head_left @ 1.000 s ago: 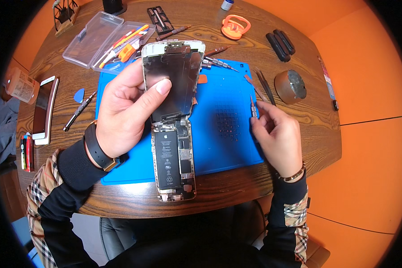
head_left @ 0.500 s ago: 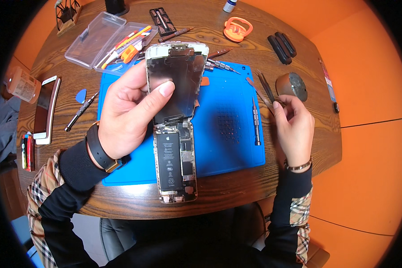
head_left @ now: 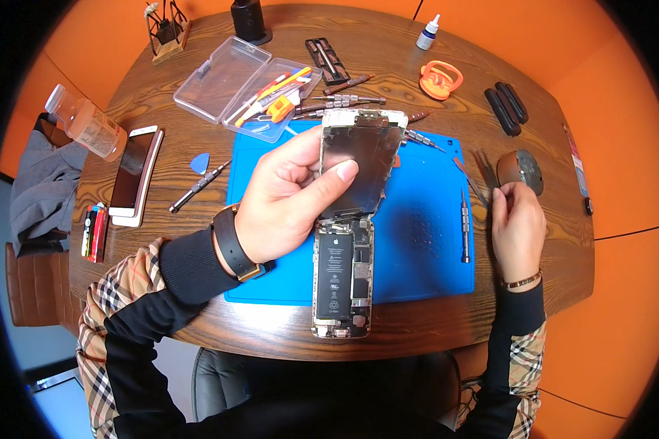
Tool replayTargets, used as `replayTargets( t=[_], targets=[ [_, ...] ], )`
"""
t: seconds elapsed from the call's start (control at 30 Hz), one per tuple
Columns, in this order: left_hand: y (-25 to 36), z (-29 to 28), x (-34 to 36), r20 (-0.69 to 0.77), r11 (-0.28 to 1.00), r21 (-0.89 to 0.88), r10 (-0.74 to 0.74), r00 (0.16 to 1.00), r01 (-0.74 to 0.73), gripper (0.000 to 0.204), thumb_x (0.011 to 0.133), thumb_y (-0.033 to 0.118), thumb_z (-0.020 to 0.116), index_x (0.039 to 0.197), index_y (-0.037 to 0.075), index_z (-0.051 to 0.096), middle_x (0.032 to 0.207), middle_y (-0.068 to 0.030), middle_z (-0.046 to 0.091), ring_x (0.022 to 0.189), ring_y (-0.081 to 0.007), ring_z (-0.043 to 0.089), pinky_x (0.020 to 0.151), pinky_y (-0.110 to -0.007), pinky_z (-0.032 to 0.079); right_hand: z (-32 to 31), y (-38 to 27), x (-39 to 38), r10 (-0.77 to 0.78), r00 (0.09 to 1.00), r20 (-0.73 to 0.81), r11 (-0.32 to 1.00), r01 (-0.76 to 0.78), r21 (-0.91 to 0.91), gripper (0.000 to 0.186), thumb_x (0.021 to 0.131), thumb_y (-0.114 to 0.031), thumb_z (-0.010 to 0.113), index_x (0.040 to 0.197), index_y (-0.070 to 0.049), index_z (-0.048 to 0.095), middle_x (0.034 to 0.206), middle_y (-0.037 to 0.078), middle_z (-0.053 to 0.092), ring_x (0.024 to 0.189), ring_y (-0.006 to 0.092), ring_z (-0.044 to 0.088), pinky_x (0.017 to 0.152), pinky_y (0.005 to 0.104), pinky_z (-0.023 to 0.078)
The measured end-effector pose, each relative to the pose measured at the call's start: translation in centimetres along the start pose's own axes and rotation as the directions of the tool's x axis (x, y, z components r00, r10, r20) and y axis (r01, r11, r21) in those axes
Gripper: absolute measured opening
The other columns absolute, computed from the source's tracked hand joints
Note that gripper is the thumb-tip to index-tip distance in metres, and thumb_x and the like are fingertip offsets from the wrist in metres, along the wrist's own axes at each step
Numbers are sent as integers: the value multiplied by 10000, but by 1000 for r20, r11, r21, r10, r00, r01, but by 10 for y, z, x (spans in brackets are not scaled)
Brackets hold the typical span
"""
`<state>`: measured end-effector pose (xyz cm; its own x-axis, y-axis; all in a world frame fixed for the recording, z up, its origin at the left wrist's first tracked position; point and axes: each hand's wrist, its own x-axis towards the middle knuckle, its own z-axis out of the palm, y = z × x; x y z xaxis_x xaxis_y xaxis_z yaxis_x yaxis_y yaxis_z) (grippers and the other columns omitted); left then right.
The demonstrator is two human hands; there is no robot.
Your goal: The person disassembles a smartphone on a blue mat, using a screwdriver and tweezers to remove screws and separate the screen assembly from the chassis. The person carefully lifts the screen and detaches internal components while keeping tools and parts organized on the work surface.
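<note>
My left hand grips the lifted screen assembly of an opened phone, its thumb across the dark metal back. The screen stands raised and is joined at its lower end to the phone body, which shows a black battery and circuit parts and extends past the mat's front edge. On the right, my right hand is closed, thumb and forefinger pinched at the end of dark tweezers, which look blurred. Beside them lies a thin brownish strip tool. A round metal tin stands just beyond that hand.
Under the phone lies a blue mat with small screws and a screwdriver. Behind it are a clear tool box, more screwdrivers and an orange suction cup. A white phone and a bottle stand left.
The whole view has shifted, so the scene sits farther right. My left hand keeps hold of the raised screen. My right hand stays by the tin, its fingers drawn closer together.
</note>
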<state>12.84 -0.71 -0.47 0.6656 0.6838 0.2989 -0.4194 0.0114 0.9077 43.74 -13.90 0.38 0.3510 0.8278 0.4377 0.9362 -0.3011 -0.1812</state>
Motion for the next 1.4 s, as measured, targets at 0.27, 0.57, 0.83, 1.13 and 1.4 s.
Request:
replayTargets(
  t=[0.27,0.57,0.83,1.13,1.4],
  targets=[
    [1,-1,-1,3,995,-57,-87,996,87,403,1104,51,555,1501,-11,525,1284,-58,704,1121,-90,654,987,-287,546,-27,-8,9,81,996,-27,492,-16,871,119,1075,-1,592,1193,14,580,1097,118,745,942,140,721,862,277,594],
    [3,1,0,22,996,-57,-71,997,72,435,1106,41,541,1536,-10,497,1291,-56,699,1141,-94,646,1009,-286,530,-45,-57,49,-67,997,39,104,-32,994,372,1096,-80,559,1441,50,506,1016,74,619,735,112,599,691,233,512],
    [3,1,-1,14,997,-52,-63,998,64,393,1104,33,533,1494,-20,519,1283,-92,710,1140,-138,672,1012,-314,537,-42,-90,62,-281,946,-160,438,275,856,218,1057,-64,629,1242,26,700,1052,64,723,812,111,610,718,258,488],
    [2,3,1,-4,999,-9,-31,999,31,387,1100,33,543,1484,-18,532,1283,-88,710,1134,-130,669,1010,-307,538,-39,-100,65,-463,871,-166,611,449,652,174,923,-9,751,1096,4,768,868,118,710,745,211,662,660,296,507],
    [2,2,-1,2,1000,18,-14,1000,14,432,1099,31,542,1526,-20,494,1288,-75,703,1148,-117,655,1020,-303,528,-40,-103,64,-457,873,-171,677,466,569,147,901,7,754,1046,-8,771,862,124,726,739,245,691,649,317,520]
  ],
)
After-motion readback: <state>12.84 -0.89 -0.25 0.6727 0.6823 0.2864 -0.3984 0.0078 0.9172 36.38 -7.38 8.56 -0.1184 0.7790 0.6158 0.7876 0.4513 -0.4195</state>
